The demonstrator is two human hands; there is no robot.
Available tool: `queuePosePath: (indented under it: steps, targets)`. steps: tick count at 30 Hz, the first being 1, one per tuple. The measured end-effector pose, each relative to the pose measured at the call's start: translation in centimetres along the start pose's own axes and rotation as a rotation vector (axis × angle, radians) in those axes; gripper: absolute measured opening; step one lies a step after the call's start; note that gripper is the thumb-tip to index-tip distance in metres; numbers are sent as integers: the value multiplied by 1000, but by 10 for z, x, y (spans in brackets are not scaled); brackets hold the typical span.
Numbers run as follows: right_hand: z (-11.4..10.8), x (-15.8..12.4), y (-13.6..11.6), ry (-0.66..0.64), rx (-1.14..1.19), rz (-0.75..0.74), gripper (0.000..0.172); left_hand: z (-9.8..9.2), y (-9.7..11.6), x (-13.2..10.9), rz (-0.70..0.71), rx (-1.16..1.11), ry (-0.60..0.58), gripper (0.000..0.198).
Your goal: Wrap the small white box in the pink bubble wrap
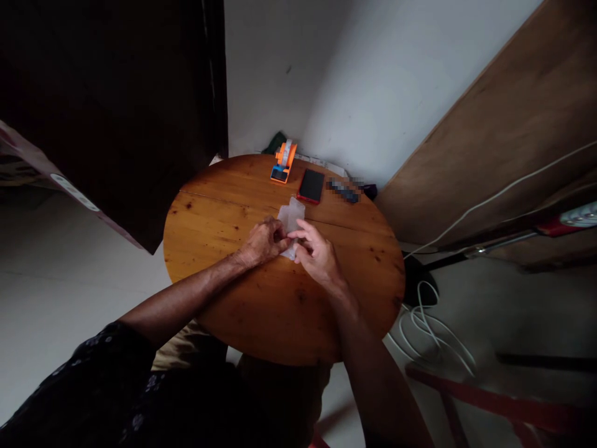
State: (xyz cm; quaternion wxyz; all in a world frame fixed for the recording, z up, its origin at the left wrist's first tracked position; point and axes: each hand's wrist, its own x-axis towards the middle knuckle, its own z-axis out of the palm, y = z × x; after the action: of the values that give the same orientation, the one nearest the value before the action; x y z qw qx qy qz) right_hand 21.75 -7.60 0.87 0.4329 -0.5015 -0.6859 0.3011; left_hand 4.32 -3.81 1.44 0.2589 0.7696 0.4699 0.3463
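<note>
A small translucent plastic packet is seen lying near the middle of a round wooden table, pinched between both hands. Its long axis is laid almost from 6 to 12 o'clock, tipped slightly toward 1 o'clock, and its free far end is pointed at a phone in a red case. The packet is whitish and cloudy, flat and a little crumpled, with a pale sheen along its upper part; what is inside cannot be made out. Its near end is covered by the fingers. The left hand is curled tight at the packet's 9 o'clock edge, fingertips closed on the film. The right hand is set at the 4 o'clock side, thumb and forefinger narrowed onto the lower edge, the other fingers loosely bent. An orange tape dispenser is stood at the table's 12 o'clock rim, just beside the phone. A white cable is coiled on the floor at 4 o'clock.
</note>
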Motion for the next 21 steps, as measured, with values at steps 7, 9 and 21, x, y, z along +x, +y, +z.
queuePosePath:
  steps: [7, 9, 21]
  targets:
    - [-9, 7, 5, 284, -172, -34, 33, 0, 0, 1, -20, 21, -12, 10]
    - [-6, 6, 3, 204, -251, -100, 32, 1, -1, 0, -4, 23, -12, 10]
    - [-3, 9, 9, 156, -145, -83, 36, 2, -2, -8, 146, 141, -40, 29]
